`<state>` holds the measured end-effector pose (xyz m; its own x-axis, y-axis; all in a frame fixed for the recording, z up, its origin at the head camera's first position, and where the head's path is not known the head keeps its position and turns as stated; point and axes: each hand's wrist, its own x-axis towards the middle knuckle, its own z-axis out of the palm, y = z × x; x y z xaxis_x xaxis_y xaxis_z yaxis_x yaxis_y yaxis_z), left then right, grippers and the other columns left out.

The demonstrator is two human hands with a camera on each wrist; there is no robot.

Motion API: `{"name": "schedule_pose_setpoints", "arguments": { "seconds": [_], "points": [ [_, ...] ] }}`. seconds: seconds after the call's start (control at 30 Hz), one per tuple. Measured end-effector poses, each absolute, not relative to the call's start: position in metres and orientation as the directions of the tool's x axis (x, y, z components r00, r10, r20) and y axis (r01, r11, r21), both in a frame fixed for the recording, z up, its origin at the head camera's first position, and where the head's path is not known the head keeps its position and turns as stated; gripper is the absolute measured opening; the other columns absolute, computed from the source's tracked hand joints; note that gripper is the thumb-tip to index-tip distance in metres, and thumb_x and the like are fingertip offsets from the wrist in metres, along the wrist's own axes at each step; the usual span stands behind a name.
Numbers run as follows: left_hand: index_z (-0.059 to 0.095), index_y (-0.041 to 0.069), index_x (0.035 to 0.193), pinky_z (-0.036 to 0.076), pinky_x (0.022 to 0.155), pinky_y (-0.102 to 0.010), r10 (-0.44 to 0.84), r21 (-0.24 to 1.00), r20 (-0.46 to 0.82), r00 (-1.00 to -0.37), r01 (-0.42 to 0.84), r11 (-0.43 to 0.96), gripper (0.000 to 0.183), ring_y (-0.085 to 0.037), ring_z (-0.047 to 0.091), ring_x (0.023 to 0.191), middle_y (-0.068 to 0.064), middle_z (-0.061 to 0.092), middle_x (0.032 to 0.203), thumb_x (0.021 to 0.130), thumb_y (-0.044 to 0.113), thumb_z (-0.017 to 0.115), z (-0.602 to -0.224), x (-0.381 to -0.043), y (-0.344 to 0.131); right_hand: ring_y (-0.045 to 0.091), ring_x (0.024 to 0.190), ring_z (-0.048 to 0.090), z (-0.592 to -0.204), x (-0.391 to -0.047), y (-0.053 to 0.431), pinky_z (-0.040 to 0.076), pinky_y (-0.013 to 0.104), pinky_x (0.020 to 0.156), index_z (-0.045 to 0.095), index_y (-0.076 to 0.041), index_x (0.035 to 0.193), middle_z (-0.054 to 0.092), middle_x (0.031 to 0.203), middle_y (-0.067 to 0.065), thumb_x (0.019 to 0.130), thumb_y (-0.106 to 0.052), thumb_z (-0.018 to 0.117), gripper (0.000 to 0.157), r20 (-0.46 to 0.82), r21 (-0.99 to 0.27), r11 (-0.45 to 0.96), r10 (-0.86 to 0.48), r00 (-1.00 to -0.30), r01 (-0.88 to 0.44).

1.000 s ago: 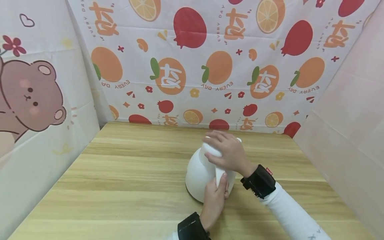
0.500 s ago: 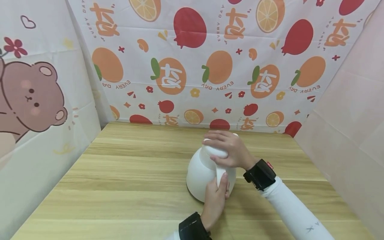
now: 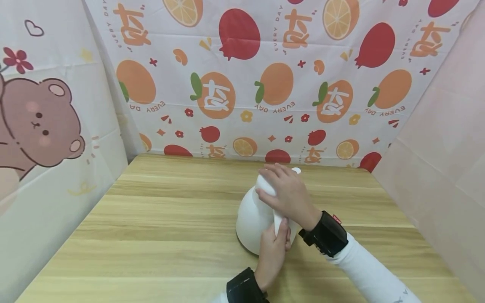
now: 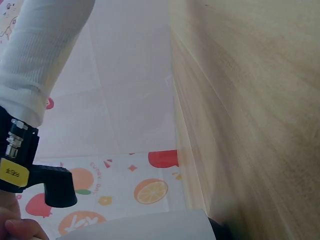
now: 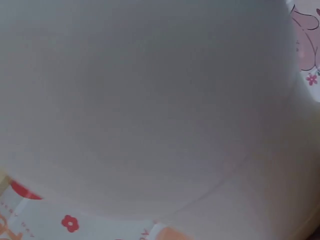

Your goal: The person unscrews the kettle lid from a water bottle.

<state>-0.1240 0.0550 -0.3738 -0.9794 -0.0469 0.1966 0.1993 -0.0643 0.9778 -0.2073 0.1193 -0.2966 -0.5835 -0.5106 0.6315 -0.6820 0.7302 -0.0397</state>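
A rounded white thermos jug [image 3: 250, 225] stands upright on the wooden table, right of the middle in the head view. My left hand [image 3: 271, 254] grips its handle [image 3: 278, 221] on the near side, thumb along the top. Over the jug's white lid [image 3: 265, 185] lies my right hand [image 3: 291, 197], fingers across the far side and thumb on the near side, gripping it. A small white tip [image 3: 296, 170] shows behind that hand. The pale jug wall [image 4: 150, 227] edges into the left wrist view; in the right wrist view the jug [image 5: 150, 110] fills most of the frame, blurred.
The wooden table [image 3: 159, 235] runs back to a fruit-printed cloth [image 3: 242, 84]. A bear-printed cloth [image 3: 41, 122] hangs at the left and a pale pink cloth [image 3: 435, 168] at the right. Black wristbands [image 3: 326, 233] sit on both wrists.
My right hand turns on the lid: its wrist swung away a little, then back toward me and to the left. The left hand and jug stay nearly in place.
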Motion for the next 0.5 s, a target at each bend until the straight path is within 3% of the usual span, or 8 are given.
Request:
{"name": "schedule_pose_setpoints", "arguments": {
  "seconds": [0.2, 0.5],
  "points": [
    [0.049, -0.011, 0.066, 0.027, 0.046, -0.012, -0.061, 0.979, 0.196, -0.979, 0.199, -0.051, 0.051, 0.001, 0.035, 0.044, -0.007, 0.044, 0.052, 0.098, 0.029, 0.046, -0.374, -0.124, 0.055, 0.032, 0.113, 0.060, -0.300, -0.218, 0.125, 0.051, 0.053, 0.092, 0.067, -0.011, 0.113, 0.070, 0.117, 0.014, 0.078, -0.034, 0.068, 0.041, 0.654, -0.010, 0.662, -0.562, -0.506, -0.749],
    [0.049, -0.010, 0.066, 0.027, 0.046, -0.011, -0.062, 0.976, 0.209, -0.976, 0.212, -0.047, 0.049, 0.001, 0.035, 0.044, -0.010, 0.044, 0.052, 0.098, 0.026, 0.046, -0.376, -0.124, 0.055, 0.028, 0.111, 0.061, -0.304, -0.238, 0.140, 0.054, 0.048, 0.087, 0.069, -0.011, 0.110, 0.071, 0.114, 0.013, 0.072, -0.026, 0.073, 0.042, 0.680, 0.001, 0.436, -0.660, -0.319, -0.900]
  ]
}}
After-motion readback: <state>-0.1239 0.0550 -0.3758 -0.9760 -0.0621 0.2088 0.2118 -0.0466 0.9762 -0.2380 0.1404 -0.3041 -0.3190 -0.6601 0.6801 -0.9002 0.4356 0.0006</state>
